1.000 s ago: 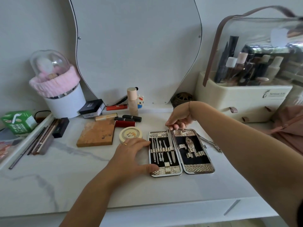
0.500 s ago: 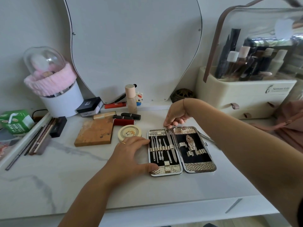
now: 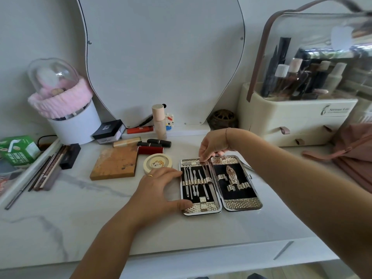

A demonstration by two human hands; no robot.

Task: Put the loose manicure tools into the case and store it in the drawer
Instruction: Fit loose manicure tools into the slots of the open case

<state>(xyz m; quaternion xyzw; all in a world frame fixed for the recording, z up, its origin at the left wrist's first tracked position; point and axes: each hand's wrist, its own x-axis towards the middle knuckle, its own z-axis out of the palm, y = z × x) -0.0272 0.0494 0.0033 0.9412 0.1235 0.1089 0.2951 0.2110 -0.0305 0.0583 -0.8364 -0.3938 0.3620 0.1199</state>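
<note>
The manicure case [image 3: 242,204] lies open and flat on the marble tabletop, black lining and silver textured borders. Several slim steel tools sit under the loops of its left half. My left hand [image 3: 159,190] holds the case's left edge, fingers at the upper part and thumb at the lower corner. My right hand [image 3: 211,147] hovers over the case's top edge near the hinge, fingertips pinching the top of a long steel tool [image 3: 208,178] that lies along the hinge. A loose metal tool [image 3: 247,167] peeks out beside the case's right edge, mostly hidden by my right forearm.
A round cream compact [image 3: 157,162], an orange palette [image 3: 114,163] and lipsticks [image 3: 159,142] lie left of the case. A cosmetics organiser [image 3: 293,123] with small drawers stands at the back right. A drawer front with a handle [image 3: 282,250] runs under the tabletop.
Both hands have stayed at the case. The right fingertips have dipped slightly onto the tool near the hinge's top. The view shifted a little.
</note>
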